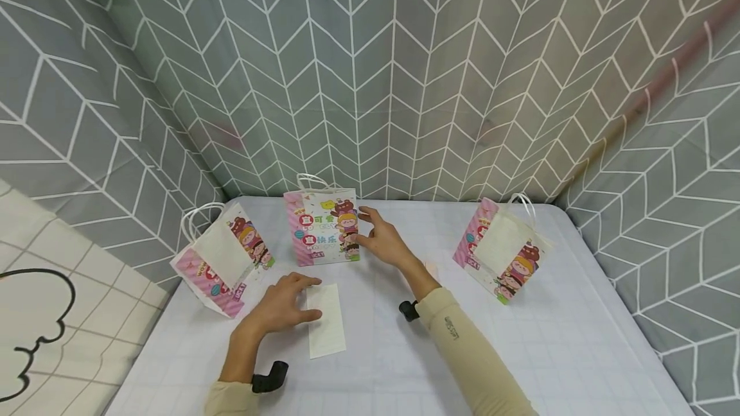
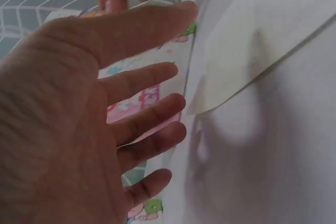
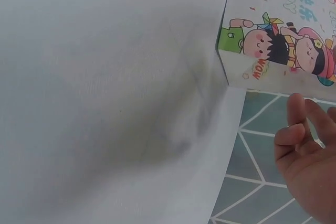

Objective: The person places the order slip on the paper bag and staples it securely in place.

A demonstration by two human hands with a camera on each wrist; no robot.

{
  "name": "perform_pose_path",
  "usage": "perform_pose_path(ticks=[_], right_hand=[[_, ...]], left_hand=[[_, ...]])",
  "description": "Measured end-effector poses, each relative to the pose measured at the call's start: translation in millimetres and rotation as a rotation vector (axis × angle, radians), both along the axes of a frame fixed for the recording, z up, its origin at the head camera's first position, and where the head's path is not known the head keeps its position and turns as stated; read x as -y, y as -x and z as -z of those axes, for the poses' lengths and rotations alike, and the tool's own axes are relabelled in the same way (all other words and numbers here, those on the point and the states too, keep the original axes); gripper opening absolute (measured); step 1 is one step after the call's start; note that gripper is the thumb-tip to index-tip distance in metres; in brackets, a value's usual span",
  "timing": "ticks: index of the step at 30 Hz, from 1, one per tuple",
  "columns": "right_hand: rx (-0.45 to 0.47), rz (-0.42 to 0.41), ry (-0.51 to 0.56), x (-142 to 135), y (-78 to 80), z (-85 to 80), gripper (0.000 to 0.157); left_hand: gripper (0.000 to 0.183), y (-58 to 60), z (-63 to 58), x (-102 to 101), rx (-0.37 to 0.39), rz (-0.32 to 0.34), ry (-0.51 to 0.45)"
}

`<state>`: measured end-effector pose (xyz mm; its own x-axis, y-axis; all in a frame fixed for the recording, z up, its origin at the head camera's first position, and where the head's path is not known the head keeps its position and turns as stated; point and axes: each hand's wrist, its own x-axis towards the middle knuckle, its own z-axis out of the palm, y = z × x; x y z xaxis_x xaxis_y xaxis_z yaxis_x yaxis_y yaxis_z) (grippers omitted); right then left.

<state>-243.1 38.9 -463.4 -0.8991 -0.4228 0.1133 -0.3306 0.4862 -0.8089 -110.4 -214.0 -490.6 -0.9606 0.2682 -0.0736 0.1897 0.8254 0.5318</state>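
Note:
A paper gift bag (image 1: 320,226) with cartoon figures and twisted white handles stands upright at the back of the table. Beside its right edge is my right hand (image 1: 383,236), fingers partly bent; in the right wrist view the fingertips (image 3: 296,107) are close to the bag's side, and whether they touch it I cannot tell. A white paper rectangle (image 1: 326,323) lies flat on the table in front of the bag. My left hand (image 1: 284,303) is held over its left edge, thumb and fingers spread apart, with nothing between them in the left wrist view.
Similar gift bags stand at the left (image 1: 196,268) and right (image 1: 485,230), each with a white panel across its front. A pale pinkish item (image 1: 431,268) lies partly behind my right forearm. Patterned curtains (image 1: 393,82) hang behind the white-covered table (image 1: 578,352).

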Motion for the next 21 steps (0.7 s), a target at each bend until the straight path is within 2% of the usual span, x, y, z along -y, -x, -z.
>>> perform_pose_path(ticks=[4, 8, 11, 16, 21], right_hand=[[-0.017, -0.008, -0.006, 4.6, 3.0, 2.2, 0.077], [-0.043, 0.009, -0.037, 9.1, 6.0, 4.8, 0.08], [-0.061, 0.032, -0.068, 10.0, 6.7, 6.4, 0.075], [-0.046, 0.044, -0.085, 9.4, 4.8, 8.8, 0.063], [0.002, 0.047, -0.058, 7.6, 1.7, 7.7, 0.061]], left_hand=[[0.068, 3.0, 6.0, -10.0, 0.003, 0.001, 0.068], [0.074, 4.9, 7.0, -17.6, 0.003, -0.04, 0.109], [0.075, 6.0, 6.7, -20.3, 0.005, -0.06, 0.13], [0.071, 7.2, 7.7, -20.0, 0.025, -0.055, 0.143], [0.068, 7.1, 8.9, -19.2, 0.043, -0.066, 0.119]])
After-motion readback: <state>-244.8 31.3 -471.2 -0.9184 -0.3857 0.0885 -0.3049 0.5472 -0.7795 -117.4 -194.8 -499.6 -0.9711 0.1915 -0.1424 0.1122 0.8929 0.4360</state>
